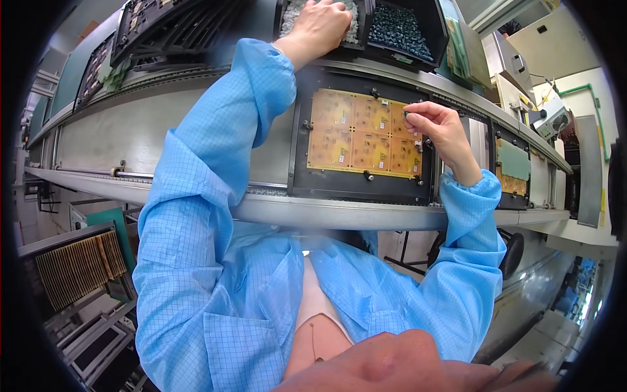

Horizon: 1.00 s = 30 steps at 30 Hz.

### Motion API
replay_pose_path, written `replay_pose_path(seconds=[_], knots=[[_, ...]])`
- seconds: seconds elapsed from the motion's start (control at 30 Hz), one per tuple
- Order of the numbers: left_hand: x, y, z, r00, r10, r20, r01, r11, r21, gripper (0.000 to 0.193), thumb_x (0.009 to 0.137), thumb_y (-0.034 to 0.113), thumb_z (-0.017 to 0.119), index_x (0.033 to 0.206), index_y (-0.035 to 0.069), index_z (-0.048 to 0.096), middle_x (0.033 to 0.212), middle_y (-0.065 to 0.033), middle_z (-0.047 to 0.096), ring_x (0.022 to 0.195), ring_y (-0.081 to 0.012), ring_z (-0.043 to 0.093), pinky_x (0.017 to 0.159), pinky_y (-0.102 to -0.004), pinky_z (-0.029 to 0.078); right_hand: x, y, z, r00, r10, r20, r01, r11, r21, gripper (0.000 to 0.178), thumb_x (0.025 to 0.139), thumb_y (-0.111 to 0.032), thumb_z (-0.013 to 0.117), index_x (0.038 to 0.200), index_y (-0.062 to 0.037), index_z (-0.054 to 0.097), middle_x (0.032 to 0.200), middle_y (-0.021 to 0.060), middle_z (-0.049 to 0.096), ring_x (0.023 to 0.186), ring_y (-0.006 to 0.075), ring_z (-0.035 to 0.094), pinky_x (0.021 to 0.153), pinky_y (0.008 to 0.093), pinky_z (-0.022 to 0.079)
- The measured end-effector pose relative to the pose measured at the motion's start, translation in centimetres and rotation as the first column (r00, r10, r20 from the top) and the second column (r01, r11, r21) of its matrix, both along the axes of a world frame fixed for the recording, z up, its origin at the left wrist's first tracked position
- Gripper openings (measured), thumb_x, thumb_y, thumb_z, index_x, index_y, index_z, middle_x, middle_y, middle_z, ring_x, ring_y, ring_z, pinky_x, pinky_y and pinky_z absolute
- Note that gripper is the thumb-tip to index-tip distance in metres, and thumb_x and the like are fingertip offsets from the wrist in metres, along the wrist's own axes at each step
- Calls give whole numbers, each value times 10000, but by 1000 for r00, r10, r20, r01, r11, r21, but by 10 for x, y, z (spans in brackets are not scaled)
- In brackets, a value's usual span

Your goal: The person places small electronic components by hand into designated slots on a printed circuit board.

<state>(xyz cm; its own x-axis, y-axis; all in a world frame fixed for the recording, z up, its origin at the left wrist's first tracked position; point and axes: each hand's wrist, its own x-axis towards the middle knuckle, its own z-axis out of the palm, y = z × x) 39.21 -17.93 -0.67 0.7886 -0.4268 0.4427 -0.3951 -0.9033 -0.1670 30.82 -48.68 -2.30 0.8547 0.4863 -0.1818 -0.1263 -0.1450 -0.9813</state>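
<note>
A yellow-orange circuit board panel (pixel 353 134), divided into several boards with small parts on them, lies in a black carrier frame (pixel 366 186) on the rail line. Over the panel's upper right corner is my right hand (pixel 439 127), thumb and forefinger pinching a small dark blue-green component (pixel 405 114). My left hand (pixel 317 29) reaches into a black bin of small white parts (pixel 290 19). Its fingers are curled down among them, and the fingertips are hidden. Right of that bin, another black bin holds small dark blue-green parts (pixel 401 32).
Black clamps (pixel 369 176) stand around the panel. A metal rail (pixel 326 212) runs along the near edge. Further right is a second carrier with a green-covered board (pixel 514 161). Black trays (pixel 183 32) are stacked at the far left, and a rack of boards (pixel 81 268) stands lower left.
</note>
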Motion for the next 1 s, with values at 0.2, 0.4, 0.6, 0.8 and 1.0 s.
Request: replay_pose_path(seconds=[0.2, 0.4, 0.6, 0.8, 1.0], knots=[[3, -8, 3, 995, -95, 32, 100, 971, -218, 103, 797, 125, 609, 799, 25, 637, 934, -165, 632, 982, -355, 581, 836, -442, 493, 1, 5, -7, 978, -9, 207, 60, 969, -238, 139, 926, -86, 664, 1031, 5, 677, 877, 47, 689, 764, 83, 626, 670, 217, 495], [-2, -19, 15, 961, -245, 129, 276, 882, -382, 60, 794, 74, 609, 829, 26, 609, 948, -190, 582, 946, -380, 581, 822, -438, 502, -4, 6, -11, 782, 99, 616, 241, 862, -445, 116, 858, -36, 694, 963, 13, 701, 828, 47, 624, 700, 115, 590, 643, 252, 474], [-10, -28, 29, 970, -243, -27, 184, 799, -573, 46, 807, 50, 612, 835, 14, 615, 887, -178, 607, 833, -348, 634, 754, -415, 521, -1, 3, -16, 749, 119, 651, 267, 846, -462, 109, 838, -32, 708, 938, 10, 708, 820, 64, 591, 688, 150, 583, 644, 271, 473], [-12, -25, 36, 962, -271, -35, 153, 639, -754, 81, 835, 56, 662, 883, -5, 640, 798, -165, 687, 717, -275, 694, 644, -359, 540, 1, 3, -11, 505, 287, 814, 284, 835, -471, 122, 799, -22, 717, 908, 21, 686, 838, 102, 590, 763, 262, 590, 693, 328, 504], [-22, -15, 46, 880, -430, -203, -16, 401, -916, 138, 879, 68, 666, 992, -4, 698, 808, -85, 707, 731, -131, 675, 650, -281, 545, 4, 7, -2, 295, 481, 826, 214, 809, -547, 118, 796, -14, 712, 911, 1, 690, 872, 109, 593, 826, 286, 606, 733, 358, 521]])
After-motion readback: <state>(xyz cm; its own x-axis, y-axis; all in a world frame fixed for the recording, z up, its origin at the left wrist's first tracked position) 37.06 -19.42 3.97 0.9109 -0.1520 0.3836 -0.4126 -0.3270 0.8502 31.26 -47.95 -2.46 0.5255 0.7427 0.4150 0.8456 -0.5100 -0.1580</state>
